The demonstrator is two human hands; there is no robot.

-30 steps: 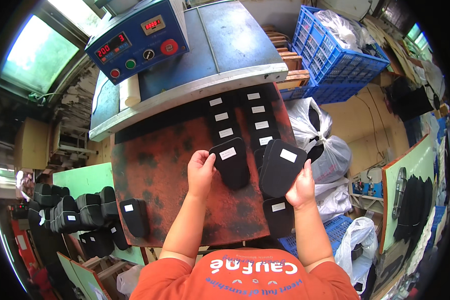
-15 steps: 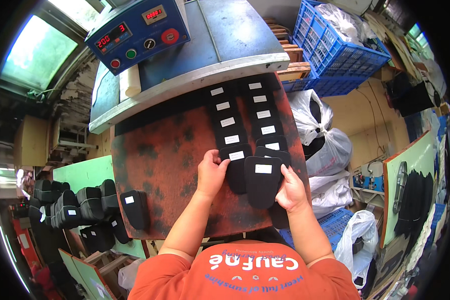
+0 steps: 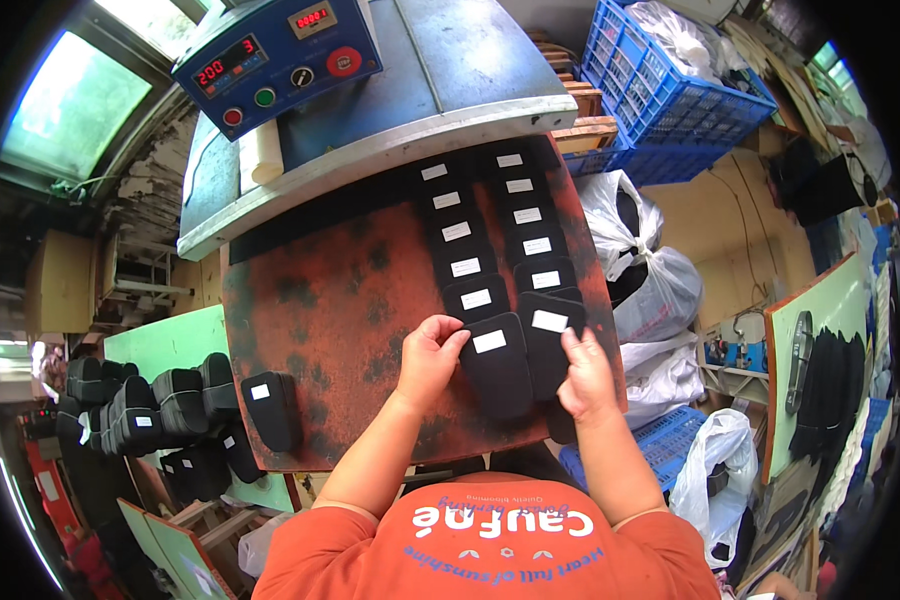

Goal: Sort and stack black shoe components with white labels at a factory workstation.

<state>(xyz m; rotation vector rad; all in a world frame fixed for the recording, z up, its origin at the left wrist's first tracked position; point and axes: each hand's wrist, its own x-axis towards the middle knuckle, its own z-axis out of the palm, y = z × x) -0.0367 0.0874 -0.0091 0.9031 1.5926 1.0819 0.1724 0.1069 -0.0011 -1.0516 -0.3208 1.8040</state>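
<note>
Two flat black pads, rounded and tapering, each with a white label, lie side by side at the near ends of two overlapping rows. My left hand [image 3: 432, 362] is closed, thumb and fingers pinching the upper left edge of the left pad [image 3: 497, 375]. Against the right side of the right pad [image 3: 548, 350] is my right hand [image 3: 586, 377], its fingers closed at that edge. Further labelled pads [image 3: 457, 245] run back toward the machine under its metal edge. Another pad stack [image 3: 270, 410] sits apart at the table's left edge.
A blue machine with a control box [image 3: 275, 65] stands over the far side of the reddish-brown table [image 3: 330, 330]. Bundled black pads [image 3: 180, 400] lie on a green board at left. White plastic bags [image 3: 660, 290] and a blue crate [image 3: 670, 95] stand at right.
The front pad that my right hand held has moved left to the left row, where my left hand now pinches it. My right hand is now at a pad ending the right row.
</note>
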